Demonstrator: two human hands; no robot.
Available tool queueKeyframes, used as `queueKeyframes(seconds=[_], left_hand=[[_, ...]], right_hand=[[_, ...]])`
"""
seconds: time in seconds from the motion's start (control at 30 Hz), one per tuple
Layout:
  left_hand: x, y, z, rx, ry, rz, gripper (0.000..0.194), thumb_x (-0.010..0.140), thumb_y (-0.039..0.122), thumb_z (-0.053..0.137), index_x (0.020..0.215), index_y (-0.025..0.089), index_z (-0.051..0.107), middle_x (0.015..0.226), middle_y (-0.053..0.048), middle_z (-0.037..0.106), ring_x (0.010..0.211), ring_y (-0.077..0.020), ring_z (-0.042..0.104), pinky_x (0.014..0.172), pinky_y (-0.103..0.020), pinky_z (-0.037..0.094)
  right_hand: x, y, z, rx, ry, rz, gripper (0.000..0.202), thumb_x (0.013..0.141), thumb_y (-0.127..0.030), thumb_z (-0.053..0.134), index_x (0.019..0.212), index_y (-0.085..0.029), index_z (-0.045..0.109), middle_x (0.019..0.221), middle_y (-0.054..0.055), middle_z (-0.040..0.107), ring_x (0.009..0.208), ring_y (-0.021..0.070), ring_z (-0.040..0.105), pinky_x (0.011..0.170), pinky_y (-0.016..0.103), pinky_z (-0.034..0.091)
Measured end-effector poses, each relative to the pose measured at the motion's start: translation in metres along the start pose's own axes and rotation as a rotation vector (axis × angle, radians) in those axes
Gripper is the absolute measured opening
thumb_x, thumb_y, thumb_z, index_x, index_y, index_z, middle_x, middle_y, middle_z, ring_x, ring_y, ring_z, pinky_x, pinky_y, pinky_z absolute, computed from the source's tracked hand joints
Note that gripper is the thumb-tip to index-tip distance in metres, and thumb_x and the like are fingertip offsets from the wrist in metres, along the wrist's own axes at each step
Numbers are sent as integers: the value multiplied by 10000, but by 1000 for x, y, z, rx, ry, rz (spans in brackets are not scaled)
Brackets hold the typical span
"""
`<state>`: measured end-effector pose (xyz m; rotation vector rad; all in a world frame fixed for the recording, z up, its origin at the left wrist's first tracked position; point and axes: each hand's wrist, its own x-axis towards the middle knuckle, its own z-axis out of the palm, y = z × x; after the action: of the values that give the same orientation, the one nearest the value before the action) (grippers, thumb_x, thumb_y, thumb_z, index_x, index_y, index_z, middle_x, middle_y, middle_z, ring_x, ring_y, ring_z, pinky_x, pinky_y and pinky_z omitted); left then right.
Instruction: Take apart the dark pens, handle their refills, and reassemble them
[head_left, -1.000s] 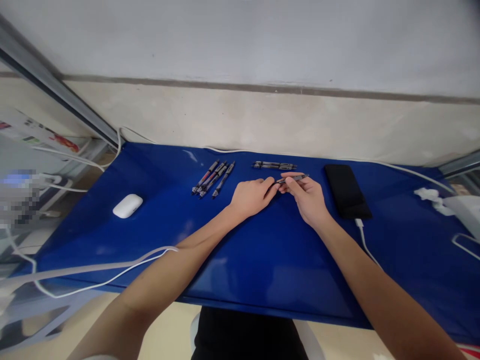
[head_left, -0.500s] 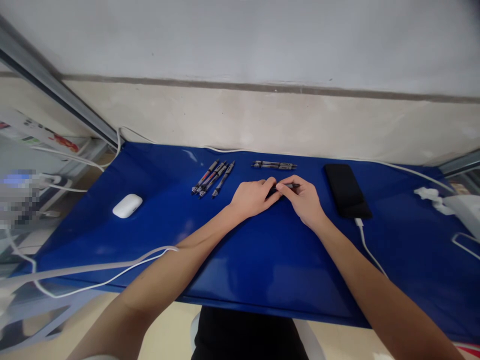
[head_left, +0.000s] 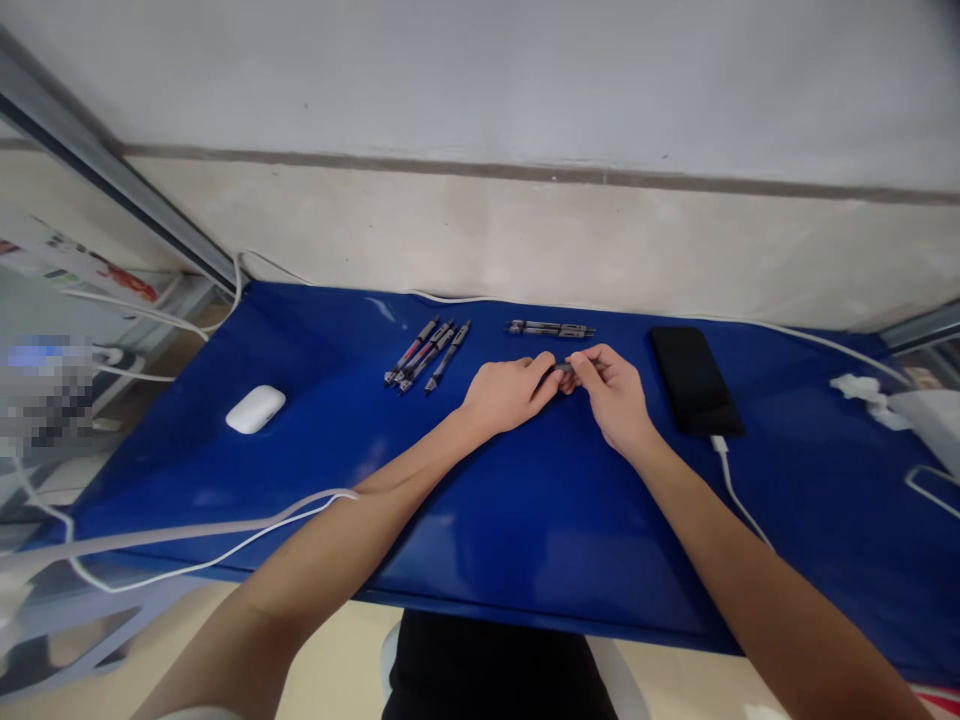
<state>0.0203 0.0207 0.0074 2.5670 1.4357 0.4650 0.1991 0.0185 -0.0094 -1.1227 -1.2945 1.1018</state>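
Observation:
My left hand [head_left: 511, 392] and my right hand [head_left: 611, 392] meet over the middle of the blue table [head_left: 517, 540]. Between them is a dark pen [head_left: 568, 367], mostly covered by my fingers. My left thumb and fingers pinch one end, and my right thumb and fingers close round the other. Beyond my hands, a pair of grey pens [head_left: 551, 329] lies side by side near the wall. Several more pens [head_left: 426, 355] lie slanted to the left of my left hand.
A white earbud case [head_left: 256, 410] sits on the left. On the right lies a black phone [head_left: 694, 380] with a white charging cable [head_left: 731, 490] plugged in. Another white cable [head_left: 247, 545] reaches my left forearm. The wall [head_left: 480, 230] borders the table's back.
My right hand has shifted slightly, and its thumb and fingers have changed their grip on the pen. My left hand stays almost where it was.

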Motion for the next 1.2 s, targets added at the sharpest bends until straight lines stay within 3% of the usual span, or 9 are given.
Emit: queueKeyframes(seconds=[0.3, 1.2], left_hand=[[0, 1, -1, 1, -14, -5, 468, 1055, 567, 290, 1169, 217, 579, 1027, -58, 759, 846, -229, 730, 605, -277, 451], [1, 2, -2, 19, -29, -20, 463, 1061, 540, 297, 1119, 198, 604, 1000, -75, 755, 831, -226, 723, 631, -280, 461]], right_hand=[[-1, 2, -2, -65, 1, -7, 286, 915, -485, 697, 850, -211, 650, 682, -2, 682, 630, 146, 643, 641, 298, 520], [0, 1, -1, -55, -6, -17, 296, 897, -505, 709, 877, -214, 656, 703, 0, 678, 636, 150, 643, 652, 312, 541]])
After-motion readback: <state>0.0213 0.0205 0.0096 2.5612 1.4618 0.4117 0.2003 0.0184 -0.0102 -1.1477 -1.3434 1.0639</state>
